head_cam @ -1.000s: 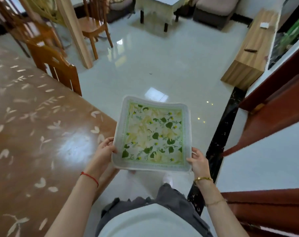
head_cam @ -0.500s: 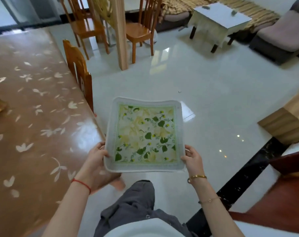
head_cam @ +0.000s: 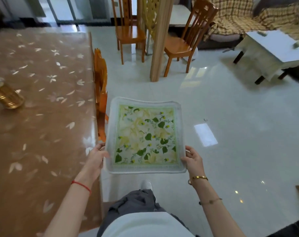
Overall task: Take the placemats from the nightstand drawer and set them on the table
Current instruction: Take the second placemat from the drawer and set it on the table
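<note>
Home dining-living room, long table (head_cam: 42, 117), wooden chairs (head_cam: 181, 47) (glossy tiles), sofa (head_cam: 230, 23)

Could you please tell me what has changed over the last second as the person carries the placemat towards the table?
The view has swung left and the person has stepped on: the brown table now fills more of the left, a gold can on it has come into view, and the red door is gone. Nothing was let go: the left hand and right hand still hold the placemat flat by its near corners, above the floor beside the table.
</note>
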`<state>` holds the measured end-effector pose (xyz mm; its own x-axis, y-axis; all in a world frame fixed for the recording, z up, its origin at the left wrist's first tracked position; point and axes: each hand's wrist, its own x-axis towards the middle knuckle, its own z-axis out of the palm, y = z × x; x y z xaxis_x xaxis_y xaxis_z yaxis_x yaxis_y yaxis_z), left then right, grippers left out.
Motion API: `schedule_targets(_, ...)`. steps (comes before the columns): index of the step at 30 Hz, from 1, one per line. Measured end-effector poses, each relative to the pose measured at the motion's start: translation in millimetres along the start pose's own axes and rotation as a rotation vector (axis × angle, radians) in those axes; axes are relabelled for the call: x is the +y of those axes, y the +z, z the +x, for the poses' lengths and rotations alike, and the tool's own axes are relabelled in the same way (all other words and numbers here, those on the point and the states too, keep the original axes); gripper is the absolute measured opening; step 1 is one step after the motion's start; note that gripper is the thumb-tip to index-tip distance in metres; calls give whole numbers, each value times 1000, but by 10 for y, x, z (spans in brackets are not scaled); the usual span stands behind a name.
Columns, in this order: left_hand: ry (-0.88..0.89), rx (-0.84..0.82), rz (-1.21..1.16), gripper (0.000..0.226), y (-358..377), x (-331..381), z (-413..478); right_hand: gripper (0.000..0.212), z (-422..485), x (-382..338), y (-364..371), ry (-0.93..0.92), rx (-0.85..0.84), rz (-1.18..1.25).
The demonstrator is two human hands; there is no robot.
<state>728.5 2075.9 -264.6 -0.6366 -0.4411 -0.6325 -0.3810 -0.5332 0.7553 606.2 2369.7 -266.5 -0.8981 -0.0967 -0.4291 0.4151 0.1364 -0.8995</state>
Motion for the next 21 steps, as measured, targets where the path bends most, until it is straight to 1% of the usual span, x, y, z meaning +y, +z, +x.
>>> schedule_targets(7,12,116,-40,57,343,527,483,47,997,-602,312,-25,-104,-45)
schedule_targets(11,35,205,-80,52,460,832,741,42,1522,-912,558,-60,-185,-86)
schedule_targets(15,55,290,-138,46,520,1071,1073,43,2029,-1212,861,-78,-259,-90)
schedule_targets(21,73,397,-257,52,646,1390,1559,45,2879,-1663,1358,-116,-433,-165)
